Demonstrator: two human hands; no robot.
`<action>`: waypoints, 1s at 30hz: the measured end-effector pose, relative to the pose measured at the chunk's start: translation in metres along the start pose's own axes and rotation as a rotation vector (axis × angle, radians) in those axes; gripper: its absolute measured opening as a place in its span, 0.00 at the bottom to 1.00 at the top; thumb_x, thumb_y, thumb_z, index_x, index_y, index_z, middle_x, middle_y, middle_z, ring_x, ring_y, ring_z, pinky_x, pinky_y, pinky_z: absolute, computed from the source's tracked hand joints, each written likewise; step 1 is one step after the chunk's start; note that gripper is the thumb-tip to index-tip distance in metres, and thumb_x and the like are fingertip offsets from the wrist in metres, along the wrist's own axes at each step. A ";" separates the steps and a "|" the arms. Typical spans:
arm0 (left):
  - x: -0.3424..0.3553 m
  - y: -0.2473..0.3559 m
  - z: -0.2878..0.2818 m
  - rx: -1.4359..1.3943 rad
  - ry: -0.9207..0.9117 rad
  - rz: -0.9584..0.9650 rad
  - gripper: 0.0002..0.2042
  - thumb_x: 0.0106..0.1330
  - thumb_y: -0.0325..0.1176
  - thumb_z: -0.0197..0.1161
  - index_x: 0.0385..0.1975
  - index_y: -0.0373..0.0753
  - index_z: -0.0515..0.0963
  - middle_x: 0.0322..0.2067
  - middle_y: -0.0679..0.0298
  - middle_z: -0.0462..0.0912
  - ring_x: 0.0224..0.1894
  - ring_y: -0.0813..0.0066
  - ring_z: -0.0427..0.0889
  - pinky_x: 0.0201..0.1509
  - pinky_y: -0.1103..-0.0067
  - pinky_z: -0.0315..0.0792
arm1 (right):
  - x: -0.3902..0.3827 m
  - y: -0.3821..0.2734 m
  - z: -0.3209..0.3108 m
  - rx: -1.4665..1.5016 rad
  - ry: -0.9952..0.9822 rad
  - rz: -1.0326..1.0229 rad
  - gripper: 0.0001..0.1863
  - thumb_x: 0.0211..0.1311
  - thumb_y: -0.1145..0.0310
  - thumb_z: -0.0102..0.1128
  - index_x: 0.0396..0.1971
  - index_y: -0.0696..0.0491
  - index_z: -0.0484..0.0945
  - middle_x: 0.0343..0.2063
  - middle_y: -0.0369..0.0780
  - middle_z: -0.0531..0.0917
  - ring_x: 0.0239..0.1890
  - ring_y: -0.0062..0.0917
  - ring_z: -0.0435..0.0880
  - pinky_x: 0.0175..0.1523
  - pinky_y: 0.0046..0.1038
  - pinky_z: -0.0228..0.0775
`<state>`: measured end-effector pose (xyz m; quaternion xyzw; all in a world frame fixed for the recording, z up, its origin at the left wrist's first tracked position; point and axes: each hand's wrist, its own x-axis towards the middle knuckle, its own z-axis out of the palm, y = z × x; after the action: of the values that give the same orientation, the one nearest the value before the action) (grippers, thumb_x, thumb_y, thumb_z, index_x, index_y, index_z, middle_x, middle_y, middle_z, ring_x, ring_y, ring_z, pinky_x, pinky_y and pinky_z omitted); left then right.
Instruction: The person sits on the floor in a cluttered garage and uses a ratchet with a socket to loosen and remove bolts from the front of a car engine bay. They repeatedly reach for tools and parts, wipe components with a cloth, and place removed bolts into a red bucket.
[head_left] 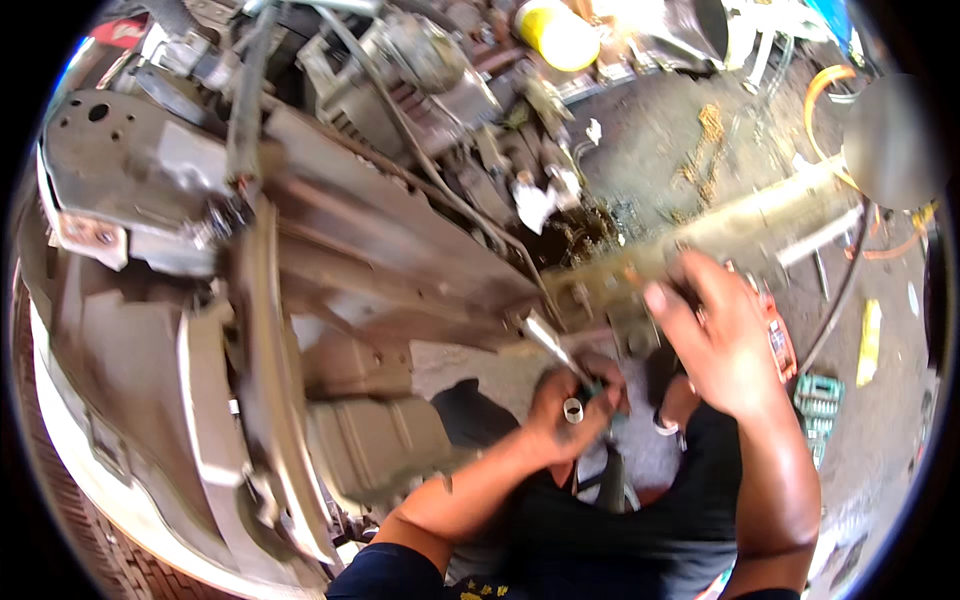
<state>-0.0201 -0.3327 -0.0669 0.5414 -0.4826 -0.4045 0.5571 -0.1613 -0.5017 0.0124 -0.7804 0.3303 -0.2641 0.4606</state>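
My left hand (562,412) is closed low in the middle, beside the lower end of a vehicle frame rail (400,255). A shiny silver rod (546,338) runs from its fingers up to the rail's end. A small silver ring-shaped piece (573,410) shows at the fingers; I cannot tell whether it is worn or held. Something dark green (620,400) peeks out past the fingertips. Off to the right, my right hand (718,335) is raised with thumb and fingers apart, slightly blurred and holding nothing. Below it is the floor near my feet.
A vehicle body panel (110,370) fills the left. Greasy mechanical parts (400,75) and a yellow can (558,38) lie at the far side. A long beam (730,222) crosses behind my right hand. On the right are a red-orange case (779,340), a green tool case (820,402) and a dark hose (843,300).
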 end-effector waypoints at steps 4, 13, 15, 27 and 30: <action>0.002 -0.013 -0.009 -0.039 -0.131 0.015 0.08 0.74 0.33 0.58 0.38 0.33 0.74 0.30 0.61 0.79 0.33 0.68 0.83 0.40 0.73 0.77 | 0.000 -0.003 -0.033 -0.092 -0.074 0.037 0.13 0.63 0.65 0.68 0.31 0.59 0.76 0.26 0.46 0.80 0.29 0.41 0.81 0.37 0.37 0.70; 0.018 -0.031 -0.021 -0.136 -0.175 0.032 0.06 0.72 0.28 0.60 0.43 0.34 0.73 0.29 0.58 0.81 0.30 0.64 0.86 0.33 0.71 0.77 | 0.012 0.031 -0.065 -0.008 -0.172 0.045 0.15 0.67 0.58 0.63 0.33 0.56 0.77 0.26 0.41 0.78 0.28 0.33 0.78 0.36 0.32 0.69; 0.013 -0.032 -0.019 -0.089 -0.114 0.083 0.06 0.71 0.27 0.61 0.42 0.36 0.73 0.31 0.58 0.83 0.31 0.62 0.86 0.34 0.70 0.78 | 0.022 0.038 -0.068 0.044 -0.299 -0.015 0.10 0.70 0.64 0.61 0.41 0.55 0.79 0.30 0.41 0.81 0.31 0.30 0.80 0.37 0.30 0.73; 0.025 -0.027 -0.029 -0.132 -0.184 -0.008 0.07 0.65 0.21 0.65 0.42 0.32 0.79 0.32 0.57 0.83 0.31 0.64 0.84 0.33 0.71 0.75 | 0.008 0.029 -0.043 0.037 -0.196 0.012 0.17 0.61 0.58 0.67 0.26 0.57 0.77 0.22 0.42 0.78 0.25 0.38 0.77 0.34 0.36 0.66; 0.015 -0.025 -0.020 -0.140 -0.159 -0.071 0.10 0.66 0.25 0.68 0.45 0.33 0.79 0.37 0.58 0.84 0.37 0.68 0.84 0.40 0.73 0.76 | 0.004 0.029 -0.047 -0.045 -0.390 -0.119 0.14 0.56 0.64 0.75 0.30 0.55 0.78 0.28 0.42 0.80 0.29 0.41 0.80 0.36 0.38 0.72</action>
<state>0.0046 -0.3451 -0.0893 0.4841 -0.4765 -0.4983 0.5388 -0.2000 -0.5409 0.0072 -0.8451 0.1939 -0.1274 0.4817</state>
